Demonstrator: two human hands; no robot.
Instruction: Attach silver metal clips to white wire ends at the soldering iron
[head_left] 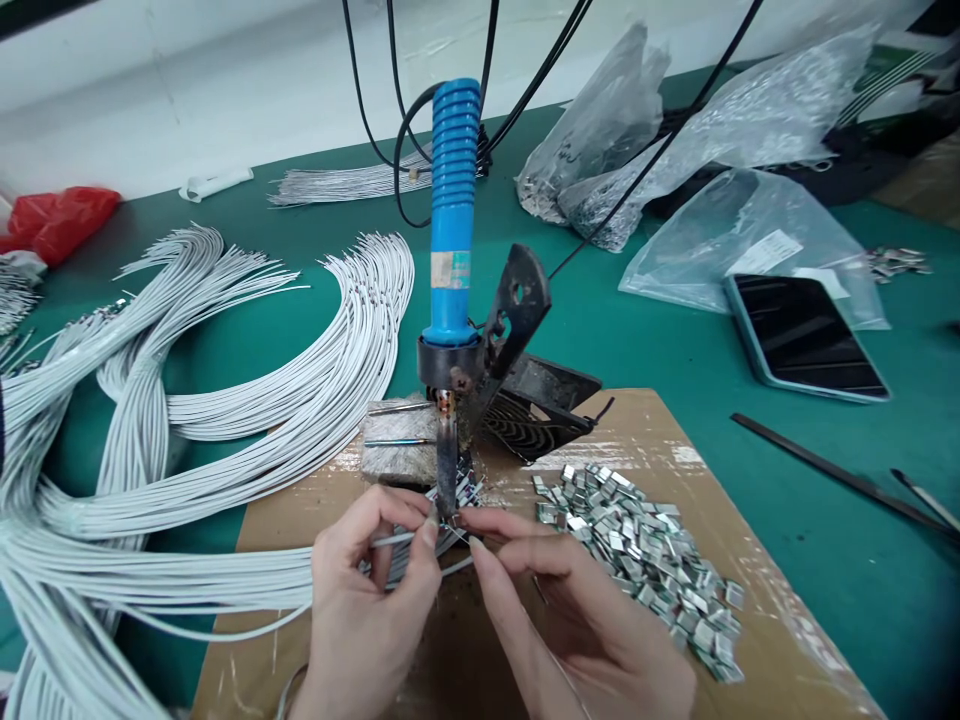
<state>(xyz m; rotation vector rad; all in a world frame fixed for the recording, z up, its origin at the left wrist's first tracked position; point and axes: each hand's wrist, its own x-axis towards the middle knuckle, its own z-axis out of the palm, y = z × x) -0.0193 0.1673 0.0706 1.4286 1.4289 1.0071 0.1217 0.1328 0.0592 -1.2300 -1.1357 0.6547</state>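
Note:
A soldering iron (452, 210) with a blue handle is fixed in a black stand, its dark tip pointing down between my hands. My left hand (375, 600) pinches a white cable (396, 540) close under that tip. My right hand (581, 620) is closed on a thin solder wire (556, 665), which trails down across the palm; its fingertips meet the left ones at the iron's tip. Any small part between the fingertips is too small to make out. Loose metal connectors (652, 560) lie in a pile right of my right hand.
Bundles of white cables (285, 480) cover the left side. Cardboard (637, 430) lies under the stand (517, 310). A grey cleaning pad (397, 460) sits left of the iron. A phone (806, 335), a thin dark strip (825, 465) and plastic bags (720, 150) are at the right.

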